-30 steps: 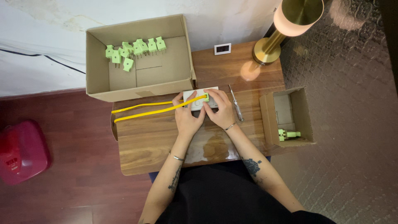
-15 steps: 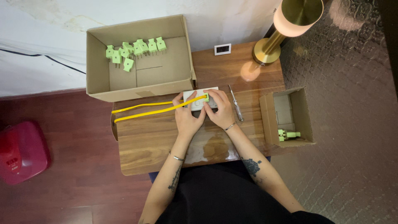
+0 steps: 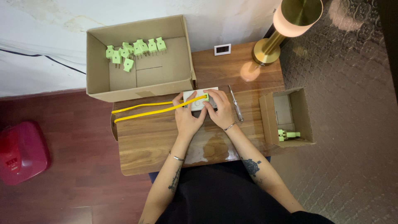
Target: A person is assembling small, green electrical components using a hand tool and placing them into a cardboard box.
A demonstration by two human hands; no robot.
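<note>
The white power strip (image 3: 200, 98) lies flat on the wooden surface (image 3: 157, 141), just in front of the large cardboard box (image 3: 141, 62), and I see both hands on it. My left hand (image 3: 187, 118) is curled over its near left end, thumb up along the side, gripping it together with the yellow flat cable (image 3: 157, 108) that runs from the strip out to the left across the surface. My right hand (image 3: 219, 108) is closed on the strip's right end, fingers bent over the top at a green plug (image 3: 206, 98) seated there. A screwdriver (image 3: 235, 103) lies just right of that hand. Green plugs (image 3: 134, 49) sit along the back wall inside the large box. A small open box (image 3: 286, 118) at the right holds one green plug (image 3: 287, 134). A brass lamp (image 3: 286, 25) stands behind.
</note>
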